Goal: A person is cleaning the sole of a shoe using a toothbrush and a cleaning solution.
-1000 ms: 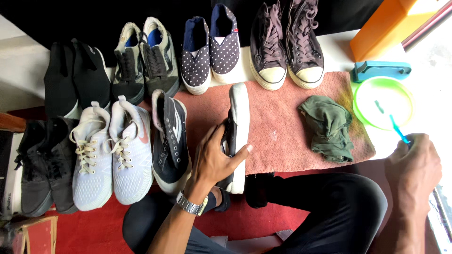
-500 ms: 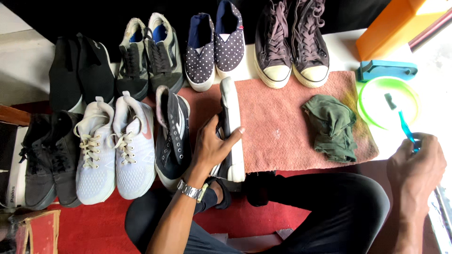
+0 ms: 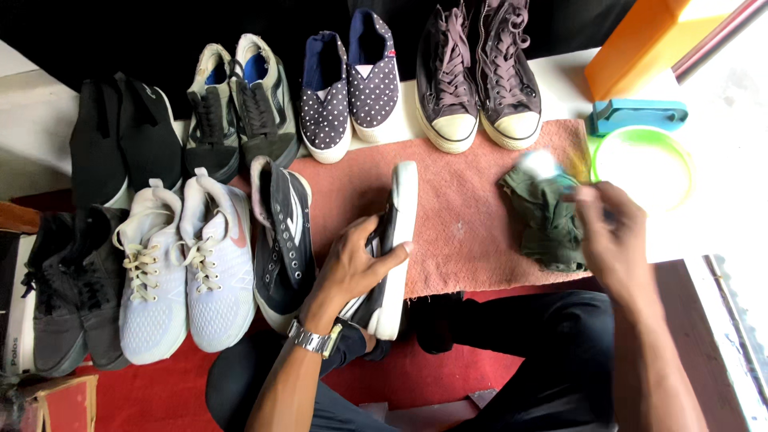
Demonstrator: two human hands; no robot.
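Note:
My left hand [image 3: 356, 264] grips a black sneaker with a white sole [image 3: 394, 240], held on its side over a pink towel [image 3: 464, 216]. My right hand [image 3: 612, 236] is blurred with motion above a crumpled dark green cloth [image 3: 548, 220]. It holds a small brush with a blue handle, whose pale head [image 3: 538, 164] shows blurred over the cloth. The matching black sneaker [image 3: 282, 236] lies left of the held one.
Pairs of shoes lie around: white sneakers [image 3: 184, 268], dark grey ones [image 3: 68, 288], black slip-ons [image 3: 124, 140], grey-green sneakers [image 3: 240, 104], dotted navy slip-ons [image 3: 352, 84], grey high-tops [image 3: 480, 72]. A green bowl [image 3: 642, 164], a blue brush [image 3: 638, 114] and an orange box [image 3: 640, 40] are at right.
My right hand has swung up and left from the lower right with the brush, now over the green cloth. My left hand keeps the sneaker, tilted slightly more.

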